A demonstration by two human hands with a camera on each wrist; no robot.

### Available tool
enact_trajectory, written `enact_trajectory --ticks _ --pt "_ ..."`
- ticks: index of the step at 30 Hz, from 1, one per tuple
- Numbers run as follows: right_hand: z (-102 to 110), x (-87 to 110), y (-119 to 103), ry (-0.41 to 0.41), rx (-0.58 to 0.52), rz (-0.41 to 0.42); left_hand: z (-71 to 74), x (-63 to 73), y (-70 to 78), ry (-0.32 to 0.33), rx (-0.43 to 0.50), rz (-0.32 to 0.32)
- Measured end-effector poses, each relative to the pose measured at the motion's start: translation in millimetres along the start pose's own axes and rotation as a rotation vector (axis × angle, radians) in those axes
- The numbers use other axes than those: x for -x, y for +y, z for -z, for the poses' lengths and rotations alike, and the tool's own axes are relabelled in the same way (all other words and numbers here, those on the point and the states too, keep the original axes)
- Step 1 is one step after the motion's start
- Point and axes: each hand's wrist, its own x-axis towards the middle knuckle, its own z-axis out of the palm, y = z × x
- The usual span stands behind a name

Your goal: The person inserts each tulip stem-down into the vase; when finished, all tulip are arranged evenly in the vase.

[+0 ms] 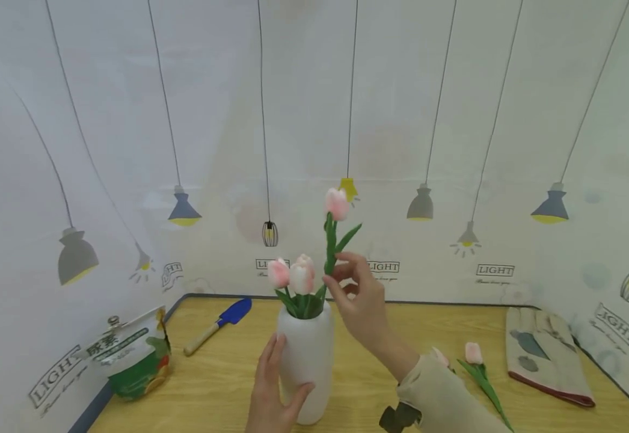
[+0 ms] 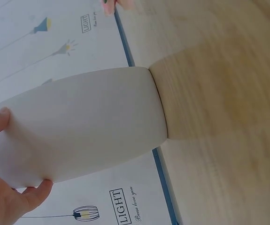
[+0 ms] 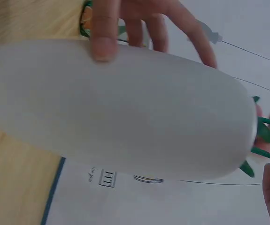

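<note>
A tall white vase (image 1: 306, 361) stands upright on the wooden table, several pink-and-white tulips (image 1: 302, 276) rising from its mouth. My left hand (image 1: 273, 388) grips the vase's side, thumb and fingers spread around it; the left wrist view shows this hand (image 2: 8, 187) on the vase (image 2: 88, 124) too. Above the rim, my right hand (image 1: 360, 300) pinches another pink tulip (image 1: 337, 204) by its green stem, held upright with its bloom higher than the others. The stem's lower end is hidden at the vase mouth. In the right wrist view, the vase (image 3: 125, 112) hides most tulips.
A blue trowel (image 1: 236, 311) with a wooden handle lies at back left, near a green-and-white bag (image 1: 136, 355). On the right are a loose tulip (image 1: 479, 373), another bloom partly behind my sleeve, and work gloves (image 1: 544, 355). A lamp-printed backdrop (image 1: 314, 120) encloses the table.
</note>
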Motion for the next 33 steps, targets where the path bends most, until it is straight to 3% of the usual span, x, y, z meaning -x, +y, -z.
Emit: enact_trajectory --ticks 4,10,14,18,21,24,30,33 --pt "-6.9 24.2 7.3 -0.056 0.084 -0.024 -0.2 -0.6 0.9 -0.009 -0.006 0.006" --pt "-4.7 42.1 10.7 -0.059 0.075 -0.058 -1.6 0.0 1.0 0.004 -0.019 -0.020" --pt "6.9 47.0 1.8 -0.057 0.079 -0.075 -1.2 0.8 -0.3 0.012 -0.015 -0.023" --pt "32.0 63.3 23.0 -0.053 0.142 -0.104 -1.0 -0.2 -1.0 0.017 -0.004 -0.033" --pt "60.6 84.6 52.1 -0.072 0.236 -0.193 -1.6 -1.0 -0.4 0.035 -0.013 -0.064" --pt "95.6 108.1 75.2 -0.144 0.353 -0.322 -1.3 -0.7 0.7 0.039 -0.017 -0.065" --pt "170.5 149.7 103.2 -0.409 0.632 -0.707 -1.4 0.1 1.6 0.017 0.001 -0.032" --pt "193.7 164.4 109.3 -0.520 0.664 -0.851 -0.6 -1.0 1.7 0.023 0.010 -0.044"
